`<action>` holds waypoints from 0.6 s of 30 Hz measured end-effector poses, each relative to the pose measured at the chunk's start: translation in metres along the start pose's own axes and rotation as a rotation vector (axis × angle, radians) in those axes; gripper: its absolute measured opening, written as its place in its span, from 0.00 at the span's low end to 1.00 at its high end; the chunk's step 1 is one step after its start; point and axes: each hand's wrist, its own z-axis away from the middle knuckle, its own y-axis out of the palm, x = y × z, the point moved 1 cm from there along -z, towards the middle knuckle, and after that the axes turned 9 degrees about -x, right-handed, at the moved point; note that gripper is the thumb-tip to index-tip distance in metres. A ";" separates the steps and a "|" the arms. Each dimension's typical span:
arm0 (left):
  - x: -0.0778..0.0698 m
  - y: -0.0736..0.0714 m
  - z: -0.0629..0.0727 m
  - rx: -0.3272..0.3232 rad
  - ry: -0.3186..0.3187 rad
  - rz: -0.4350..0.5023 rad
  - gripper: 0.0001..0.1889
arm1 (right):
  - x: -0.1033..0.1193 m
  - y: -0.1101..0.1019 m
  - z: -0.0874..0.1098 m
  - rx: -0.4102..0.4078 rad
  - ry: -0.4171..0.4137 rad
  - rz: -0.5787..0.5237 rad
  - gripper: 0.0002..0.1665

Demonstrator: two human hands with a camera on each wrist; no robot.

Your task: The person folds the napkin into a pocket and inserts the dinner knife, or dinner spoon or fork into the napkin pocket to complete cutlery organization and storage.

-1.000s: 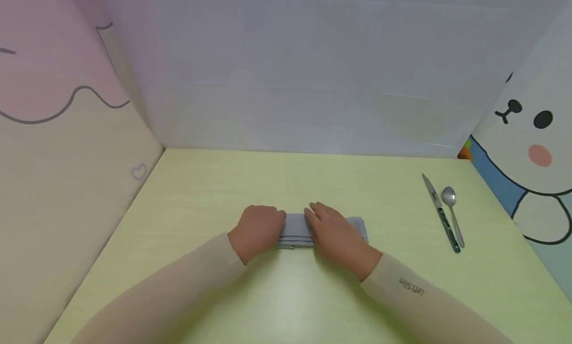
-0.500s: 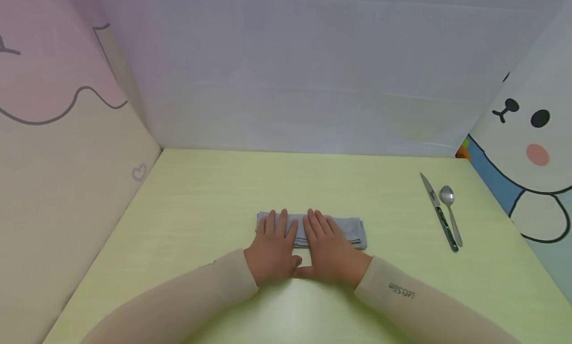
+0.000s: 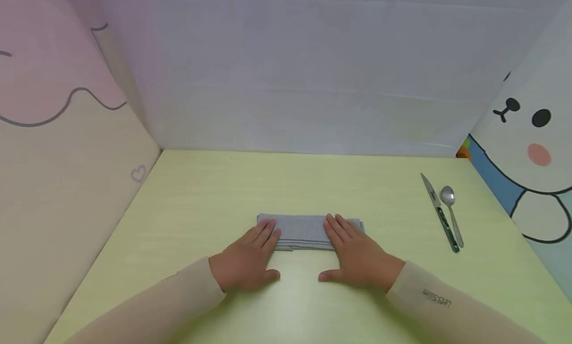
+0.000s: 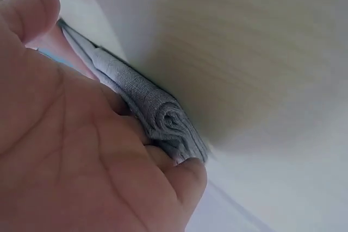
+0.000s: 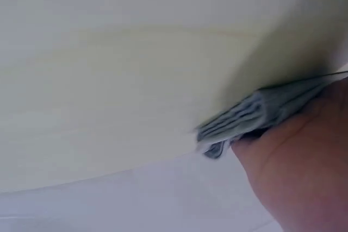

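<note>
A grey cloth (image 3: 301, 229), folded into a narrow flat strip, lies crosswise on the table in the head view. Straight fingers of my left hand (image 3: 246, 259) rest on its left end, the thumb apart on the near side. On the right part of the strip lie the extended fingers of my right hand (image 3: 362, 254), its thumb pointing inward. The left wrist view shows the rolled layers at one end of the cloth (image 4: 147, 99) beneath the fingers. Stacked folds of the cloth (image 5: 244, 115) appear beside the palm in the right wrist view.
At the right side of the pale yellow table (image 3: 214, 185) lie a knife (image 3: 440, 212) with a dark green handle and a metal spoon (image 3: 451, 210). A white back wall (image 3: 304, 76) and printed side panels border the table.
The left hand first went from a curled grip at the cloth's left end to flat beside the right hand. Both hands then slid apart, outward along the cloth, exposing its middle.
</note>
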 end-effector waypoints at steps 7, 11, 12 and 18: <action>0.013 -0.001 0.018 -0.027 0.018 0.096 0.47 | -0.021 -0.004 0.024 -0.052 0.039 -0.025 0.72; 0.018 -0.002 0.024 -0.055 0.037 0.121 0.46 | -0.026 -0.010 0.035 -0.094 0.040 -0.035 0.69; 0.019 -0.002 0.023 -0.068 0.045 0.118 0.46 | -0.026 -0.011 0.036 -0.105 0.037 -0.030 0.69; 0.016 -0.016 0.006 -0.235 0.102 0.043 0.41 | -0.010 -0.016 0.024 -0.173 0.014 -0.023 0.69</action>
